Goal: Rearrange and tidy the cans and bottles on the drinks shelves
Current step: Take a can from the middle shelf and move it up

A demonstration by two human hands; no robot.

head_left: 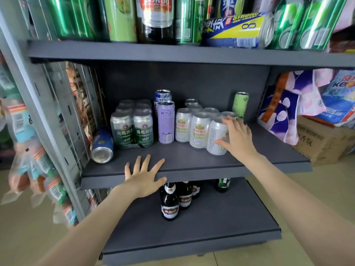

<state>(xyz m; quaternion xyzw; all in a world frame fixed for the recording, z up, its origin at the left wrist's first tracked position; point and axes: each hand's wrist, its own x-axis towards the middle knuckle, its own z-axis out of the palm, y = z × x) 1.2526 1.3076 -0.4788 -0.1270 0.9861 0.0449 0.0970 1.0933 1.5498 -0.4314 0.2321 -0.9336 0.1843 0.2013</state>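
Note:
On the middle shelf (192,162) stand a shrink-wrapped pack of green cans (132,127), a tall purple can (166,121), a group of white beer cans (199,129) and a slim green can (240,104) at the back. A blue can (102,145) lies on its side at the left. My right hand (237,137) rests with spread fingers against the rightmost white can (216,138), which leans. My left hand (143,176) lies flat, fingers spread, on the shelf's front edge. Dark beer bottles (170,200) stand on the lower shelf.
The top shelf (172,52) carries green cans, a dark bottle and a blue-yellow can (234,31) lying sideways. Snack packets (34,160) hang at the left. Bagged goods (307,100) and a cardboard box (322,139) sit at the right. The lower shelf (221,223) has bare room.

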